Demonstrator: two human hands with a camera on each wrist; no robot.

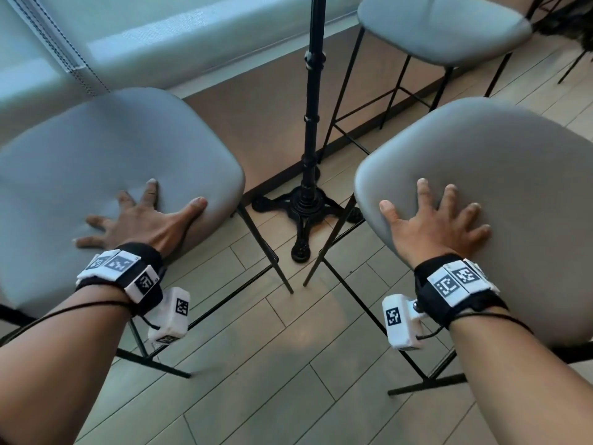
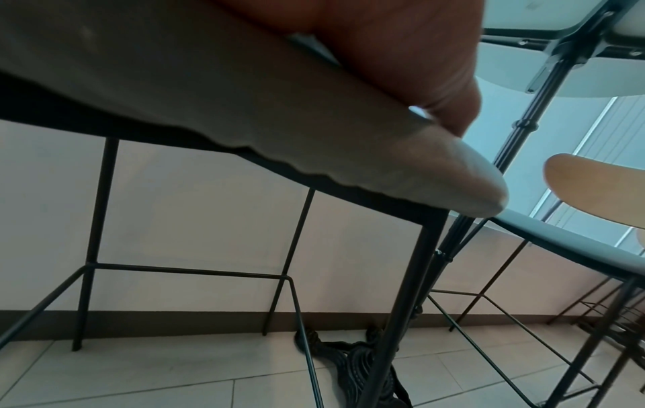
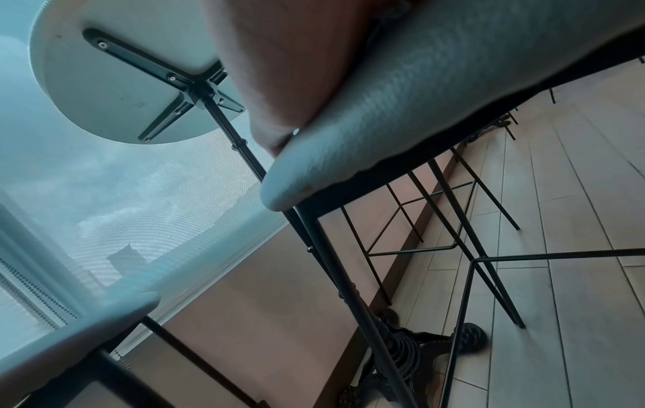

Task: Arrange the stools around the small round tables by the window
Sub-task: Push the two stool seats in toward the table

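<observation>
Hands first: the left hand (image 1: pixel 141 220) lies flat, fingers spread, on the left stool (image 1: pixel 106 162), and the right hand (image 1: pixel 433 220) presses flat, fingers splayed, on the right stool (image 1: pixel 500 175). Between both seats stands the table's black pedestal (image 1: pixel 313 130); beyond it, a third stool (image 1: pixel 439 24) sits near the window (image 1: pixel 154 36).

Head cam looks down; wrist cams look up, all sharing table base (image 1: pixel 305 200).

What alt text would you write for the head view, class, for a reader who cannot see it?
Two hands press flat on grey stool seats: the left hand on the left stool, the right hand on the right stool. Between them stands a black table pedestal; a third stool stands behind.
</observation>
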